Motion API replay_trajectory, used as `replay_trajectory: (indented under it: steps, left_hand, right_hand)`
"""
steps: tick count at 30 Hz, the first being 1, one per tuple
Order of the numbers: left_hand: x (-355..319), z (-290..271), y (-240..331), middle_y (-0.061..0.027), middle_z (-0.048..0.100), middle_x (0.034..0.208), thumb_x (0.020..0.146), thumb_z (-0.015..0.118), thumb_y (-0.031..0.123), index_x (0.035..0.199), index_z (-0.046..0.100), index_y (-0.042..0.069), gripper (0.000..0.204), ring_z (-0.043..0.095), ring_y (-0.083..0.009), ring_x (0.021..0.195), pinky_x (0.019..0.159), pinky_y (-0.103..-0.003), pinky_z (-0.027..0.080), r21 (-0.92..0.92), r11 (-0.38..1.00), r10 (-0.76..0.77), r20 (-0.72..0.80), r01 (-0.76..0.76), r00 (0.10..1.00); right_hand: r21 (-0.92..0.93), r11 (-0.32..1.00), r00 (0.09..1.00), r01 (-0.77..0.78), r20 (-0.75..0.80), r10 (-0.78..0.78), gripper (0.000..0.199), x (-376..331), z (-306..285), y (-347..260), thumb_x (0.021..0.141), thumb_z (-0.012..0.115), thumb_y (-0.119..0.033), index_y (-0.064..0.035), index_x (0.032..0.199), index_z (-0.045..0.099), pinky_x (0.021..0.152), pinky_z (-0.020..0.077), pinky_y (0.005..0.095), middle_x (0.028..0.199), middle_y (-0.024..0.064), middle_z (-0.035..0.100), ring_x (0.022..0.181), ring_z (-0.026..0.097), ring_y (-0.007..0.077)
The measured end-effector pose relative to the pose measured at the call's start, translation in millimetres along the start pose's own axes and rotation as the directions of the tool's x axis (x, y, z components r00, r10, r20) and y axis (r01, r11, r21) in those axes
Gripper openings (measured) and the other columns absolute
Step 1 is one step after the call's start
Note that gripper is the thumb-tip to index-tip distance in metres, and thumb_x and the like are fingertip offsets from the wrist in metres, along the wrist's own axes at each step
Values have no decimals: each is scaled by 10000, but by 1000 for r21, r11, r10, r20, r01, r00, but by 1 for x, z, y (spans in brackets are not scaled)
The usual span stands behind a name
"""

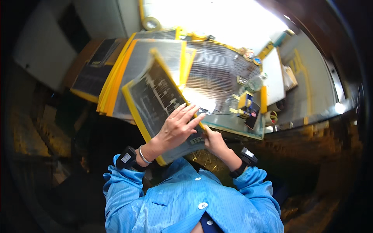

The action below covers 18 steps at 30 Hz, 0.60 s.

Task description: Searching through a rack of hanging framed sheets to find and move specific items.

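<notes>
A yellow-edged clear sleeve (149, 112) with a dark film-like sheet inside is held up at a tilt over the table's near edge. Across its right border lies my left hand (176, 126), fingers stretched out, palm toward the sleeve. My right hand (215, 143) grips the sleeve's lower right edge, its thumb on top and the other fingers mostly hidden. The sleeve's upper end bends upward. Behind it, a stack of similar yellow-bordered sleeves (134, 64) fans out on the left of the table.
A gridded work surface (208, 66) lies behind, under bright light. On the right stand a yellow and dark blue box (245, 101), a clear plastic bottle (256, 82) and a white board (273, 79). A tape roll (151, 23) sits at the back left. Dark sheets (93, 79) lie far left.
</notes>
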State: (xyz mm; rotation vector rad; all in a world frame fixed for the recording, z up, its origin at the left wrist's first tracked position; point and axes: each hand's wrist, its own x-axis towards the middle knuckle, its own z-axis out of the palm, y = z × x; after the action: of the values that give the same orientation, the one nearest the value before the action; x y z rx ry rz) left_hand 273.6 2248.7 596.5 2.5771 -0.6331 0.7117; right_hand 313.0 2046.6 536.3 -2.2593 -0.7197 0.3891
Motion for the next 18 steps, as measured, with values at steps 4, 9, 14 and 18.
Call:
replay_trajectory:
  steps: [4, 9, 14, 18]
  left_hand:
    - [61, 52, 75, -73, 624, 872, 719, 697, 205, 1032, 613, 79, 348, 625, -226, 886, 780, -387, 494, -37, 982, 184, 373, -184, 909]
    - [98, 128, 207, -54, 594, 675, 778, 669, 153, 691, 584, 77, 143, 613, -221, 614, 517, -354, 477, -386, 886, 343, 178, -255, 922]
    - [123, 245, 331, -132, 463, 548, 763, 725, 88, 618, 559, 9, 234, 400, -225, 420, 433, -325, 351, -665, 744, 83, 178, 57, 981]
    - [198, 309, 433, -45, 352, 551, 868, 655, 133, 663, 561, -21, 273, 327, -74, 537, 453, -286, 285, -780, 593, -14, 240, 202, 971]
  right_hand:
    - [-135, 974, 971, 180, -136, -198, 325, -80, -93, 23, 777, 672, -22, -58, 1093, 608, 629, 520, 374, 824, 200, 647, 710, 638, 370]
    - [154, 981, 865, 122, -501, -29, 253, -214, -178, 111, 687, 795, -64, -52, 918, 689, 673, 523, 276, 860, 85, 699, 774, 682, 176]
    - [-252, 961, 678, 113, -688, -260, 286, -339, -271, 231, 773, 746, -163, -50, 1020, 658, 762, 507, 303, 954, 111, 682, 861, 665, 233]
    - [103, 985, 619, -140, -767, 168, 186, -424, -346, 267, 882, 619, -184, -9, 940, 648, 699, 503, 317, 850, 152, 669, 787, 663, 245]
